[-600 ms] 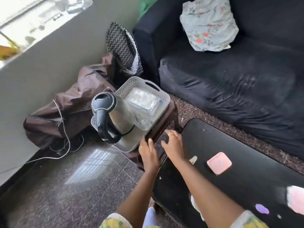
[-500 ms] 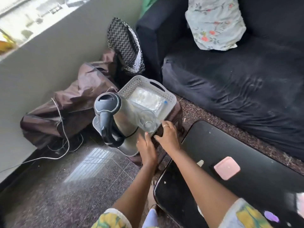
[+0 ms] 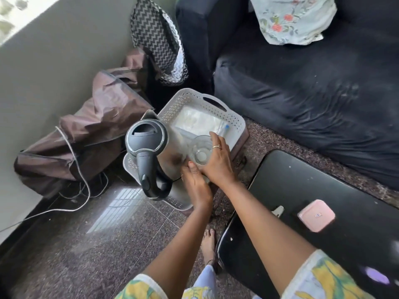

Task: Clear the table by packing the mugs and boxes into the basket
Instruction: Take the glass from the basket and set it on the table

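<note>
A grey perforated basket (image 3: 234,121) sits on a low stool beside the black table (image 3: 336,190). Inside it stand a steel kettle (image 3: 149,145) with a black lid and handle, a clear glass mug (image 3: 200,151) and a clear plastic box (image 3: 199,123) at the back. My right hand (image 3: 218,162) wraps around the right side of the glass mug inside the basket. My left hand (image 3: 195,184) reaches in just below the mug, fingertips touching its near side. A pink box (image 3: 316,215) lies on the table.
A dark sofa (image 3: 313,89) with a floral cushion (image 3: 293,18) runs along the right. A brown bag (image 3: 86,130), a zigzag-patterned bag (image 3: 157,39) and a white cable (image 3: 71,147) lie by the wall at left. My bare foot (image 3: 208,242) stands on the polished floor.
Both hands have moved forward from the stool's edge into the basket; my right hand now grips the glass mug and my left hand touches it from below.
</note>
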